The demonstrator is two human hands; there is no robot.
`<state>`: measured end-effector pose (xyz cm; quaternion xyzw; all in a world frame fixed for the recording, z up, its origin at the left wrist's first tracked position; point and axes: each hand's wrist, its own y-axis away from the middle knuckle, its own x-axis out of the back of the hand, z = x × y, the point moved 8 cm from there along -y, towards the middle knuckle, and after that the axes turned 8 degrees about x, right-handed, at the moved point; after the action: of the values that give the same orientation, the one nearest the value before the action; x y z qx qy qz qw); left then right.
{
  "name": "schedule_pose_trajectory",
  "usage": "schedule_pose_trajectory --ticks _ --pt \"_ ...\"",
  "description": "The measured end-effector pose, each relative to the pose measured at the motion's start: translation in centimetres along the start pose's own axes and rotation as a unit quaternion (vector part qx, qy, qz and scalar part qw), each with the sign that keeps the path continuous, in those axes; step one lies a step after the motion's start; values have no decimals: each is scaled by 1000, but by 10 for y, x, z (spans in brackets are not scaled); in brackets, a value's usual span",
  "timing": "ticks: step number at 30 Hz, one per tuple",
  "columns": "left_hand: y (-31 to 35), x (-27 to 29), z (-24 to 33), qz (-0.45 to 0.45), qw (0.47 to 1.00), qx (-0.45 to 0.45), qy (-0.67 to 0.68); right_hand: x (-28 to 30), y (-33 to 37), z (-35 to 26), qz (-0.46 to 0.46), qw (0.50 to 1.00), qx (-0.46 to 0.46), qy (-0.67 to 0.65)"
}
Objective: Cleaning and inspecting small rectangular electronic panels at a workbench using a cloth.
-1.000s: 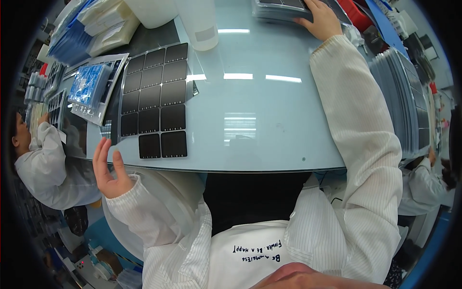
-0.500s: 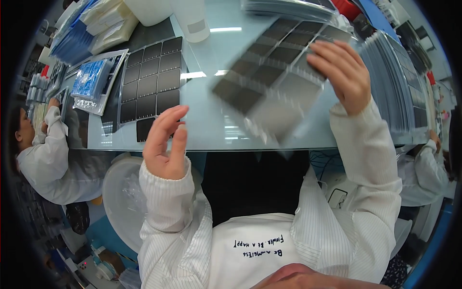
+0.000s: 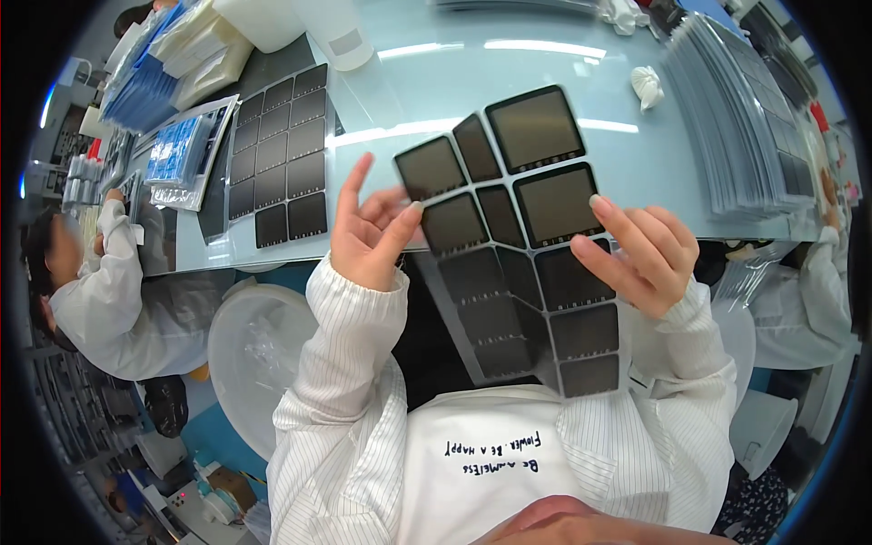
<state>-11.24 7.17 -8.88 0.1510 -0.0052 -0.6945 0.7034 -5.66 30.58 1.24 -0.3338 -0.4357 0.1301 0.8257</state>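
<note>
A thin sheet of dark rectangular panels [image 3: 551, 206] in clear film is raised in front of me, bent lengthwise into angled columns, with its lower end hanging past the table edge. At its right edge, my right hand [image 3: 640, 250] pinches it between thumb and fingers. My left hand [image 3: 372, 232] is beside the left edge, its fingers apart and partly blurred and the thumb tip at the edge; nothing shows gripped there. On the table to the left lies a similar panel sheet [image 3: 280, 150].
A tall stack of sheets [image 3: 718, 127] stands at the right, near a crumpled white wad [image 3: 647, 88]. Blue packets [image 3: 173, 150], bagged bundles [image 3: 202, 41] and a white container [image 3: 341, 32] are at left. A white bin [image 3: 254, 354] sits below the table; a person [image 3: 100, 263] works at left.
The panel sheet has swung down and toward me, now tilted upright rather than blurred over the table. My left hand has moved right to its edge. The view has shifted slightly.
</note>
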Motion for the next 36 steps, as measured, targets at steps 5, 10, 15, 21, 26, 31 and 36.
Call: schedule_pose_trajectory --ticks 5,10,15,21,26,31,36 --pt "-1 22 -8 53 998 -20 6 -11 23 1 -41 994 -98 -8" --pt "5 10 5 70 996 -46 -32 -20 47 -4 -82 982 -168 -12" --pt "6 9 11 85 991 -102 -16 -22 43 8 -43 969 -240 -29" --pt "13 4 25 70 981 -178 -27 -28 64 39 66 846 -483 -215" --pt "22 -2 33 60 979 -193 -23 -68 91 30 86 629 -619 -462" --pt "35 0 46 64 973 -218 -44 -56 85 23 119 608 -606 -498" --pt "43 0 49 62 986 -152 -30 -27 77 26 175 617 -604 -473"
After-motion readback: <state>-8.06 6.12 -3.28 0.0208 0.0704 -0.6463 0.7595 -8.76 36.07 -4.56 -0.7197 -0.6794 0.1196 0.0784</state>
